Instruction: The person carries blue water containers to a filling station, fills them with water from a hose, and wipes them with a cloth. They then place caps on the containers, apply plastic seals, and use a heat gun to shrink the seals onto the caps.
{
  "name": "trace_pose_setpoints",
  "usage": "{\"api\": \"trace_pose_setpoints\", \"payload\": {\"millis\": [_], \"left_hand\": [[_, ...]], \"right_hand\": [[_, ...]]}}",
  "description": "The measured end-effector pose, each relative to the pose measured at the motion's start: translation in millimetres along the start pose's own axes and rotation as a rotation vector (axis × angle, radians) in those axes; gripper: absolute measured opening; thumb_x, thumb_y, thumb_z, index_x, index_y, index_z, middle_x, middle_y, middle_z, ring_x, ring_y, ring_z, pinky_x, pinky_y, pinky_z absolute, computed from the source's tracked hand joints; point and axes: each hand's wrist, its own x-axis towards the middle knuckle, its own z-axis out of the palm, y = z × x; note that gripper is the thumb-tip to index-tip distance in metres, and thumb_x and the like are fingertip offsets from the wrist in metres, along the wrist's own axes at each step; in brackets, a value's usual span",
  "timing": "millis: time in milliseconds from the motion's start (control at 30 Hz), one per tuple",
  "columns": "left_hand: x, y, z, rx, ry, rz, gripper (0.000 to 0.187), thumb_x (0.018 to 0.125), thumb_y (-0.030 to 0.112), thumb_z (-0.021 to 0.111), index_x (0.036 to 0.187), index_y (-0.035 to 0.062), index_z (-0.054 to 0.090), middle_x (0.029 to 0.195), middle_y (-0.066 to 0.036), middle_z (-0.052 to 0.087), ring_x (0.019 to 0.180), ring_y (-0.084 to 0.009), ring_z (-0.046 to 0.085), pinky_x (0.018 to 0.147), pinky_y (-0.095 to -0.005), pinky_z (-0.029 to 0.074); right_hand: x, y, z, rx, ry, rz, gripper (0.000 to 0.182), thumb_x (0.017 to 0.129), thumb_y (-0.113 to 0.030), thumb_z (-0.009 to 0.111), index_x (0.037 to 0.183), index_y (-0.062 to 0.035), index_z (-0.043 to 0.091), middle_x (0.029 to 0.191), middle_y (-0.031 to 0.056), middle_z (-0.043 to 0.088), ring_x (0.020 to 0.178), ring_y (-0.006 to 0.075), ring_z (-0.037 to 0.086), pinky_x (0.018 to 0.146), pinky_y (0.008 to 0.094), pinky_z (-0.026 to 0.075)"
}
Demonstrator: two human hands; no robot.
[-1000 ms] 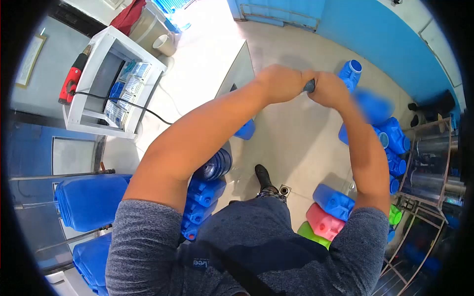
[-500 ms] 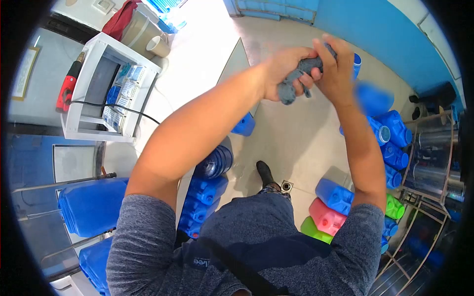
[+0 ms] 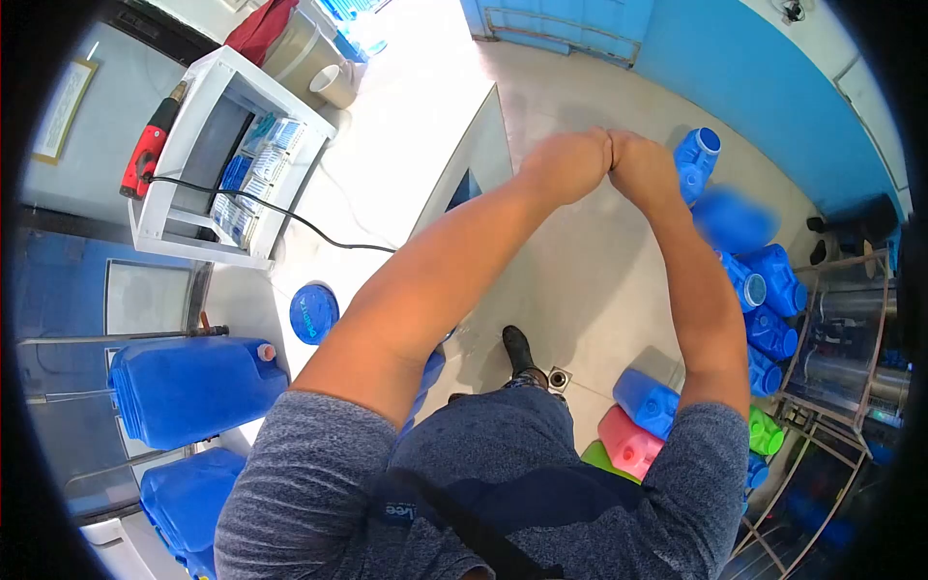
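Observation:
My left hand and my right hand meet at arm's length in front of me, above the tiled floor. Both are closed like fists, their knuckles touching. The backs of the hands and wrists hide whatever lies between the fingers; no grey cloth shows in the current view. To the right of my right hand stands a blue bottle.
A white counter on the left bears a white shelf unit, a red tool, a cup and a round blue lid. Blue containers stand at right beside a pink container and metal rack.
Both hands have lowered slightly and closed together. The grey cloth, visible between them before, is now out of sight. The view has shifted, and the blue lid now shows on the counter.

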Motion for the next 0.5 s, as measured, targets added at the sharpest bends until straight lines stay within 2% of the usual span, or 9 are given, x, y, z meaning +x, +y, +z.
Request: {"api": "trace_pose_setpoints", "payload": {"millis": [167,233,267,333,367,433,467,500], "left_hand": [[-2.6,-3.5,-3.8,0.152,-0.055,0.02,0.036,0.104,0.031,0.032,0.102,0.0035,0.056,0.09,-0.019,0.07,0.083,-0.0419,0.067,0.076,-0.0531,0.052],[-8.6,-8.5,-10.7,0.246,-0.098,0.065,0.035,0.104,0.031,0.034,0.105,0.0047,0.056,0.091,-0.019,0.07,0.083,-0.0402,0.068,0.075,-0.0503,0.054],[-12.9,-11.8,-11.9,0.253,-0.088,0.05,0.035,0.104,0.031,0.034,0.105,0.0047,0.056,0.091,-0.019,0.07,0.083,-0.0402,0.068,0.075,-0.0503,0.054],[-28.1,-21.5,-12.0,0.155,0.09,0.078,0.033,0.104,0.032,0.039,0.106,0.0039,0.056,0.09,-0.02,0.07,0.083,-0.0399,0.068,0.071,-0.0483,0.053],[-42.3,-25.7,-16.0,0.173,0.109,0.04,0.033,0.104,0.032,0.039,0.106,0.0039,0.056,0.09,-0.02,0.07,0.083,-0.0399,0.068,0.071,-0.0483,0.053],[-81.6,-33.8,-25.1,-0.187,0.212,-0.113,0.031,0.103,0.034,0.046,0.109,0.0037,0.053,0.082,-0.02,0.069,0.08,-0.0404,0.068,0.069,-0.0479,0.052],[-107.3,-37.3,-41.5,-0.306,0.13,-0.182,0.031,0.103,0.034,0.049,0.111,0.0034,0.05,0.085,-0.021,0.067,0.083,-0.0404,0.067,0.072,-0.0471,0.051],[-137.1,-38.7,-56.3,-0.433,0.051,-0.251,0.033,0.102,0.034,0.051,0.113,0.003,0.048,0.088,-0.022,0.066,0.087,-0.0404,0.067,0.074,-0.0464,0.05]], "right_hand": [[-1.6,-5.2,-0.4,0.037,-0.038,-0.008,0.011,0.088,-0.017,0.055,0.092,-0.0115,0.064,0.089,0.0139,0.069,0.084,0.0369,0.067,0.07,0.0499,0.053],[1.0,-15.9,-4.0,0.02,-0.113,0.027,0.013,0.089,-0.017,0.054,0.095,-0.0112,0.064,0.088,0.0145,0.068,0.084,0.0374,0.066,0.072,0.0497,0.053],[1.6,-22.4,-7.1,0.027,-0.11,0.009,0.013,0.089,-0.017,0.054,0.095,-0.0112,0.064,0.088,0.0145,0.068,0.084,0.0374,0.066,0.072,0.0497,0.053],[0.1,-39.7,-9.7,0.11,-0.052,-0.043,0.015,0.085,-0.013,0.06,0.099,-0.0094,0.061,0.096,0.014,0.068,0.091,0.0369,0.064,0.076,0.0484,0.052],[-3.3,-44.9,-3.9,0.2,-0.034,-0.071,0.022,0.081,-0.011,0.064,0.102,-0.0086,0.059,0.102,0.0152,0.065,0.094,0.0376,0.062,0.08,0.0474,0.051],[-13.1,-66.2,1.4,0.422,-0.011,-0.115,0.04,0.073,-0.008,0.07,0.111,-0.008,0.056,0.117,0.0185,0.058,0.107,0.0395,0.056,0.089,0.0458,0.049],[-20.0,-82.4,0.1,0.553,-0.008,-0.129,0.051,0.069,-0.007,0.073,0.117,-0.0082,0.054,0.127,0.0206,0.053,0.115,0.0407,0.053,0.095,0.0452,0.047],[-29.6,-98.7,4.0,0.583,0.007,-0.203,0.062,0.072,-0.009,0.073,0.129,-0.0087,0.048,0.136,0.0212,0.046,0.124,0.0402,0.048,0.1,0.0461,0.044]]}}
